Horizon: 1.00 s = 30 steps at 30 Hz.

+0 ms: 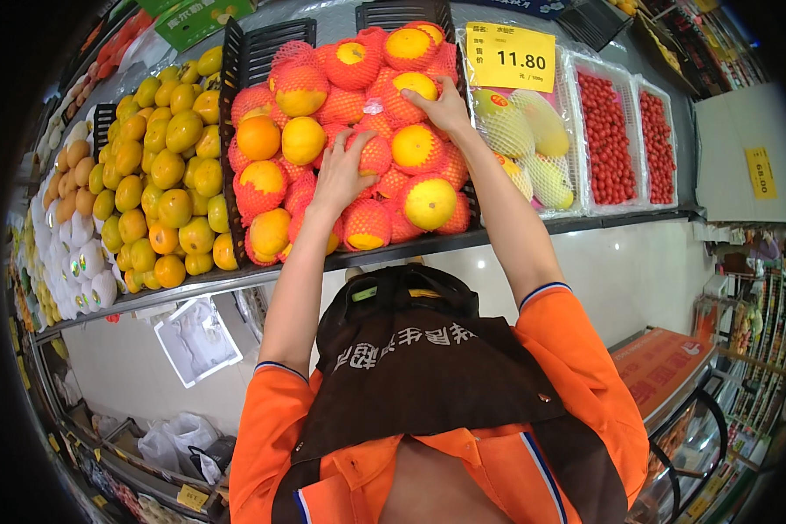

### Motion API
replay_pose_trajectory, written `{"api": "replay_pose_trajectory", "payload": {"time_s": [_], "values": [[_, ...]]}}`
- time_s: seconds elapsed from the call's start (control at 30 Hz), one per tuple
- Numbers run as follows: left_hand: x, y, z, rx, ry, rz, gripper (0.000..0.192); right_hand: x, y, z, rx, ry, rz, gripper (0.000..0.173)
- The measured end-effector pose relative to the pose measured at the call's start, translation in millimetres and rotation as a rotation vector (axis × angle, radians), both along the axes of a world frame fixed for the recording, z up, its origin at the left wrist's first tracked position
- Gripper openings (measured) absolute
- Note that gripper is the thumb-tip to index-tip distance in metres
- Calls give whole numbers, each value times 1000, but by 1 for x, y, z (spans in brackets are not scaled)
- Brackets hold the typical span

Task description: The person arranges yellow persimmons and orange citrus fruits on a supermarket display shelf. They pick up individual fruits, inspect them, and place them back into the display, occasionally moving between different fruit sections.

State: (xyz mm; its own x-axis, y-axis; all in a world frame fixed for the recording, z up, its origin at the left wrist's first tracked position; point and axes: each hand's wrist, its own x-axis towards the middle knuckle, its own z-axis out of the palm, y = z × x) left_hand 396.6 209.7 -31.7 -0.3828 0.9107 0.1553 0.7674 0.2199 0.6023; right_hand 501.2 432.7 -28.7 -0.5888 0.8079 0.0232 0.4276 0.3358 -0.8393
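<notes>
Oranges in red foam net sleeves fill a black plastic crate [230, 150] on the display stand before me. My left hand [345, 169] rests with spread fingers on a sleeved orange [374, 156] near the middle of the pile. Farther back and to the right, my right hand [440, 105] curves its fingers and thumb around the right side of another sleeved orange [411, 92]. Whether either hand bears any weight cannot be told. A few oranges, such as a bare-looking one [258, 137] at the left, show little or no net.
Persimmons [175, 207] are heaped left of the crate, with white-wrapped fruit [92, 259] beyond. Mangoes in white nets [505, 124] and trays of small red fruit [606, 137] stand right, near a yellow price sign [511, 57]. A white foam box [198, 340] lies below the stand's edge.
</notes>
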Motion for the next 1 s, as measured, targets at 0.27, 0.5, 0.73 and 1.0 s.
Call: {"api": "replay_pose_trajectory", "payload": {"time_s": [0.27,0.5,0.73,1.0], "values": [[21,-22,54,101,-1197,277,67,9,18,6,213,-196,115,87],[28,-44,48,164,-1814,196,51,13,17,7,-18,-29,-4,85],[43,-53,60,345,-1696,390,47,25,-81,57,467,210,125,48],[68,-65,45,333,-1374,518,42,58,-182,19,-444,438,206,38]]}}
